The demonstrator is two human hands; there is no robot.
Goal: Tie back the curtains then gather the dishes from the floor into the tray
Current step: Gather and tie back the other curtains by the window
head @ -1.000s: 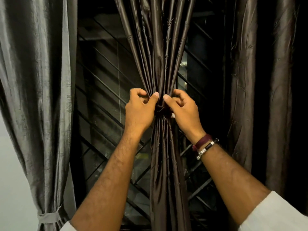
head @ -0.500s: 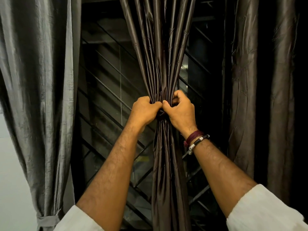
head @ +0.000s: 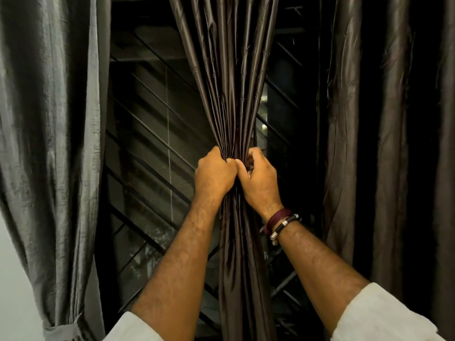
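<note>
Middle curtain (head: 234, 82) — dark brown, glossy, pleated; gathered into a narrow bunch at the centre of the view, fanning out above the hands and hanging in tight folds below them.

Left hand (head: 214, 175) — fingers curled, clamped on the left side of the bunch at its narrowest point. Bare forearm, white sleeve (head: 133, 328) seen at the lower edge.

Right hand (head: 258, 178) — fingers curled round the right side of the bunch, thumb pressed against the left hand's knuckles; the two hands are touching. Whether a tie-back band is held inside the grip cannot be told. Maroon thread band (head: 277, 217) and dark beaded bracelet (head: 285, 223) worn at the wrist.

Left curtain (head: 49, 143) — grey, already cinched low down by a grey fabric tie (head: 61, 331).

Right curtain (head: 369, 143) — dark brown, hanging loose, well apart from the hands.

Window grille (head: 152, 156) — dark slanted bars, seen behind the curtains.
</note>
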